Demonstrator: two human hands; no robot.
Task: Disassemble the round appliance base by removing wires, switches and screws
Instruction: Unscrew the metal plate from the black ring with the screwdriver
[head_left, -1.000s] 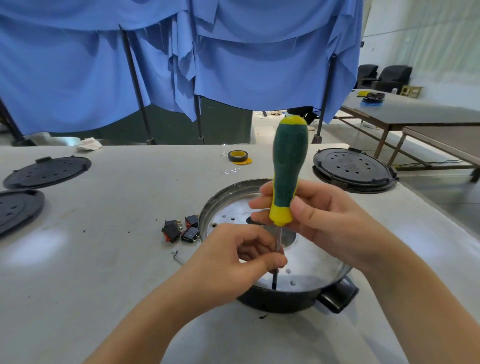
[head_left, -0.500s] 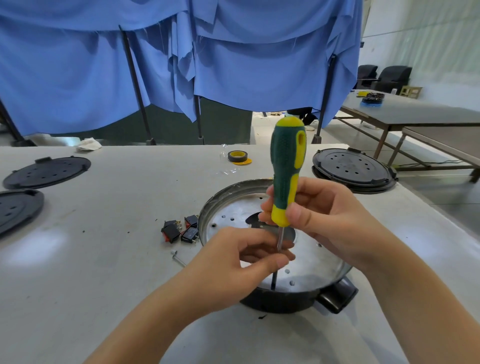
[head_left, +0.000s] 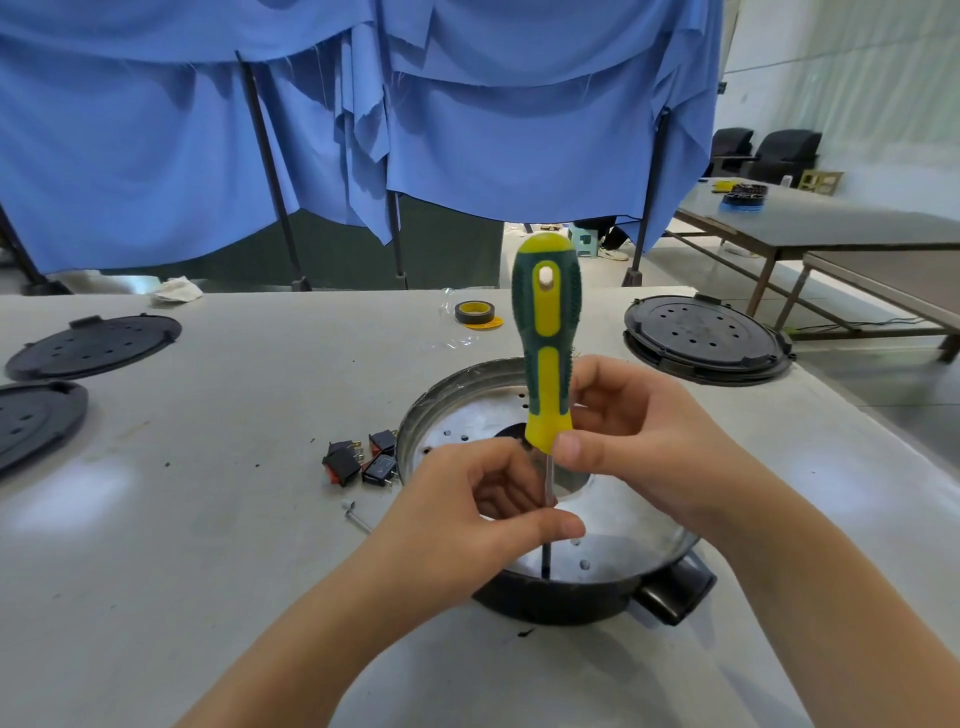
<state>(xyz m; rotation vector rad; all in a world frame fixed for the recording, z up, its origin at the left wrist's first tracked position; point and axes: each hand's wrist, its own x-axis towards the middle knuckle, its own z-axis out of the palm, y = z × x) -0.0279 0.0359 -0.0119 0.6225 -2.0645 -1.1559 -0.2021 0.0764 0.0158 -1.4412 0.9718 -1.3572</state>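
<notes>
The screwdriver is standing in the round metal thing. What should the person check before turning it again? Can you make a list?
1. Screwdriver upright: ok, it stands nearly straight.
2. Right hand grip on the handle: ok, fingers and thumb hold the yellow bottom end.
3. Left hand steadying the shaft: ok, fingers pinch the thin metal rod.
4. Tip sitting in a screw: cannot tell, the tip is in shadow near the front edge of the round base.
5. Base staying put: cannot tell, neither hand holds it; it rests on the table.
6. Removed switches out of the way: ok, they lie left of the base.
</notes>
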